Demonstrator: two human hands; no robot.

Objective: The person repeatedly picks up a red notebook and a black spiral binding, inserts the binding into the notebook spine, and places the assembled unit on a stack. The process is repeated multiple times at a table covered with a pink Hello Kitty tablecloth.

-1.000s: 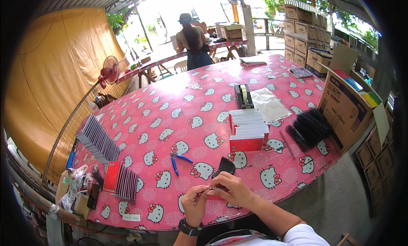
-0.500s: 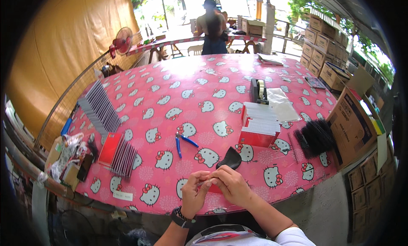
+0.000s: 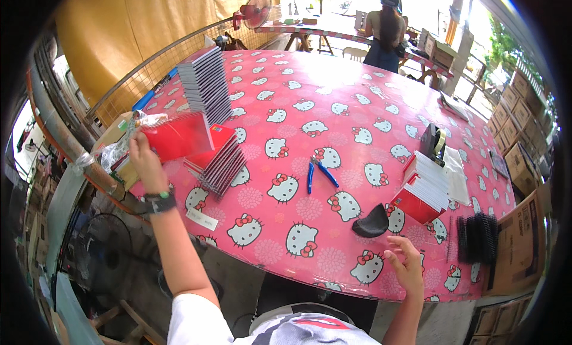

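My left hand (image 3: pixel 145 160) reaches far left and grips a red notebook (image 3: pixel 182 135) by its left edge. That notebook is held just above a short stack of red spiral-bound notebooks (image 3: pixel 215 160); whether it touches them I cannot tell. Behind it rises a taller stack of notebooks (image 3: pixel 205 83). Over the front right of the table, my right hand (image 3: pixel 407 263) is empty, its fingers apart. Closest to it lies a black, curved, pouch-like piece (image 3: pixel 372 222). Blue-handled nippers (image 3: pixel 317 172) lie spread at mid-table.
On the right stand a row of red-covered page blocks (image 3: pixel 420 193), a tape dispenser (image 3: pixel 433 144), and black binding coils (image 3: pixel 478 238) beside a cardboard box (image 3: pixel 513 244). Plastic scraps (image 3: pixel 113 154) fill a box on the left edge. Another person (image 3: pixel 386 32) stands at a far table.
My hands, together at the front edge before, have parted. My left hand has swung left with the red notebook; the right has moved right and opened. The view has turned left.
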